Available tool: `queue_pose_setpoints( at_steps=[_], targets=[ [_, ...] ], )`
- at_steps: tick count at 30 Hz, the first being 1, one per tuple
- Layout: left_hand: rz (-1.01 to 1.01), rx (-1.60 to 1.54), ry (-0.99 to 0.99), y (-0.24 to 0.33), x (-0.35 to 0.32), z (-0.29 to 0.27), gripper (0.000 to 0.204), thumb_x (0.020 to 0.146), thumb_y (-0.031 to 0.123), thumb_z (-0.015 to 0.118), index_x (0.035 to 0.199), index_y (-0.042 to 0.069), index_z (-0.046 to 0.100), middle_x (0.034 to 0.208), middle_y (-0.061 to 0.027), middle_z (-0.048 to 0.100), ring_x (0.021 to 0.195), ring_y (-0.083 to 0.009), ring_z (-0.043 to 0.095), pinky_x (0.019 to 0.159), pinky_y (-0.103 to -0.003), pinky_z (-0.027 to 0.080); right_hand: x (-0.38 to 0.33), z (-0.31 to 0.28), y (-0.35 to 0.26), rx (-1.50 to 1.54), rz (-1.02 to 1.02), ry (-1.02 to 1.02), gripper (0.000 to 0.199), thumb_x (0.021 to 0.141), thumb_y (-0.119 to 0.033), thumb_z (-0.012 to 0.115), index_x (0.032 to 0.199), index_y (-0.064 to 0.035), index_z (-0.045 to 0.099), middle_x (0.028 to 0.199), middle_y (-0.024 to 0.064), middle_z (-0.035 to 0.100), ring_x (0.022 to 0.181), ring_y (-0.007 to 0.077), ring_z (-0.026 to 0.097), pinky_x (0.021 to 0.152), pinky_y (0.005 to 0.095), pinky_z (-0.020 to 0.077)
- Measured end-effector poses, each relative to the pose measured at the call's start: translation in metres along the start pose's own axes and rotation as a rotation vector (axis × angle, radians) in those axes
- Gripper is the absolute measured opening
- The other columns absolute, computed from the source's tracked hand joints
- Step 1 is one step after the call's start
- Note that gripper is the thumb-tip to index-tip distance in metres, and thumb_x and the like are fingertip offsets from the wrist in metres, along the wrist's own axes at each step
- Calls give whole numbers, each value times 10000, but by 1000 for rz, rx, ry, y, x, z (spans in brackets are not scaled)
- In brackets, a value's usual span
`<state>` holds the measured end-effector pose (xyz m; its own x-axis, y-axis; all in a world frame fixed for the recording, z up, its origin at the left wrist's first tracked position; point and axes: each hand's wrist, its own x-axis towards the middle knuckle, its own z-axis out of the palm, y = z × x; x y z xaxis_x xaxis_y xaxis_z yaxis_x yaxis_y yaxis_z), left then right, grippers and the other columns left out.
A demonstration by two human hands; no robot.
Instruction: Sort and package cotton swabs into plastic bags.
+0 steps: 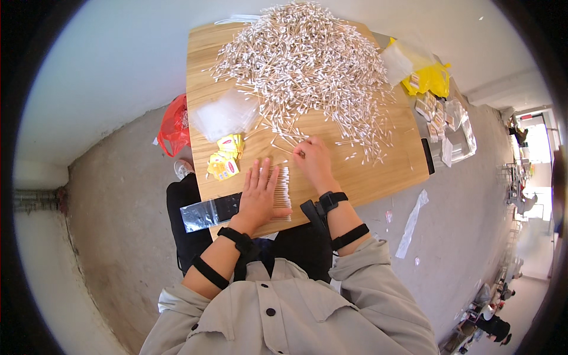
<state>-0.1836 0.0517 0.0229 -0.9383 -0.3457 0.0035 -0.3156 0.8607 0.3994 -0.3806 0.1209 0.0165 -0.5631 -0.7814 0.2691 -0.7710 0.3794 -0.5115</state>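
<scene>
A big loose heap of cotton swabs [307, 59] with white tips covers the far part of the wooden table [378, 177]. My left hand [257, 192] lies flat, fingers stretched, over the left part of a neat row of cotton swabs [284, 189] near the table's front edge. Just right of that row, my right hand [315, 160] is closed in a pinch at the near edge of the heap. Swab sticks run up to its fingertips from the left; how many it grips is hidden. Beside my left hand is a dark and clear plastic sleeve [204, 214].
Yellow printed cards [225, 160] and clear plastic bags [225, 115] lie on the table's left side. A red bag [174, 127] hangs beyond the left edge. At the right stand a yellow bag [435, 80] and small packets [432, 112]. Other people are far right.
</scene>
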Motion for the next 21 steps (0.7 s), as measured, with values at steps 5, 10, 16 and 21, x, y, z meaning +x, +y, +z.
queue_pose_setpoints(
  at_steps=[5, 10, 16, 21],
  targets=[
    [16, -7, 28, -9, -4, 7, 1244, 623, 733, 665, 1468, -54, 203, 1558, -238, 121, 1453, -397, 80, 1161, -511, 111, -4, -7, 9, 451, 305, 193, 101, 793, -104, 681, 887, -90, 646, 909, 76, 597, 806, 228, 584, 730, 330, 478],
    [8, 1, -24, -3, -1, 2, 1258, 629, 738, 655, 1470, -66, 175, 1557, -238, 128, 1459, -370, 87, 1166, -501, 95, -12, -6, 43, 487, 658, 655, 174, 854, -85, 629, 1028, -75, 618, 920, 70, 607, 816, 219, 587, 740, 317, 478],
    [20, -11, -13, -9, -4, 6, 1266, 622, 718, 673, 1471, -70, 163, 1560, -238, 115, 1458, -385, 75, 1163, -510, 95, 23, 14, -39, 437, 201, -71, 147, 844, -196, 678, 954, -100, 662, 944, 98, 627, 763, 227, 630, 686, 331, 510],
    [26, 124, -15, -4, 0, 8, 1301, 580, 771, 645, 1470, -59, 188, 1556, -222, 153, 1457, -374, 96, 1164, -505, 106, 33, 40, -42, 62, 140, -107, 136, 799, -203, 681, 833, -87, 618, 837, 78, 634, 763, 280, 628, 671, 402, 504]
  ],
)
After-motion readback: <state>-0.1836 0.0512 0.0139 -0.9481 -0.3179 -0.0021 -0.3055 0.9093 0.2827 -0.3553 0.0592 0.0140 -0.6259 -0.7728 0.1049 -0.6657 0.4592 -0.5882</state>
